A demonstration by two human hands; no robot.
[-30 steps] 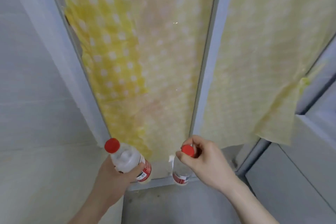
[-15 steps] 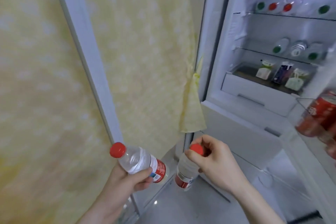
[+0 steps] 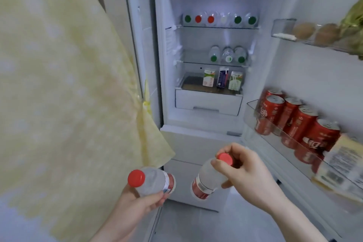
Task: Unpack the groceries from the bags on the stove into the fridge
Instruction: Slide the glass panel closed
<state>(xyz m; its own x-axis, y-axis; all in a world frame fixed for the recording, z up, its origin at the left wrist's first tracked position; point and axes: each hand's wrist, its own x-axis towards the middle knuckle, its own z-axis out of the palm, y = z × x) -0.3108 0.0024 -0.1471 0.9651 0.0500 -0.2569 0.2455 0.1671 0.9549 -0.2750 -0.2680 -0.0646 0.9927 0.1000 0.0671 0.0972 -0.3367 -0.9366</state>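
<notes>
My left hand [image 3: 135, 207] grips a clear water bottle [image 3: 152, 180] with a red cap, held tilted at the lower middle. My right hand [image 3: 247, 175] pinches a second red-capped water bottle [image 3: 206, 180] by its neck, so it hangs below the fingers. Both bottles are in front of the open fridge [image 3: 208, 120], below its lit compartment. The top shelf [image 3: 218, 27] holds a row of lying bottles with green and red caps. The shelf under it [image 3: 212, 63] carries three lying bottles.
Three small cartons [image 3: 222, 78] stand on the drawer cover. The open door at right has a rack of red cans [image 3: 294, 122], a yellow pack [image 3: 341, 163], and an upper rack with eggs [image 3: 314, 32]. A yellow dotted curtain [image 3: 68, 94] hangs on the left.
My view has swung right from the curtain to the open fridge, which now fills the frame. Both hands have kept their bottles and come in front of the fridge.
</notes>
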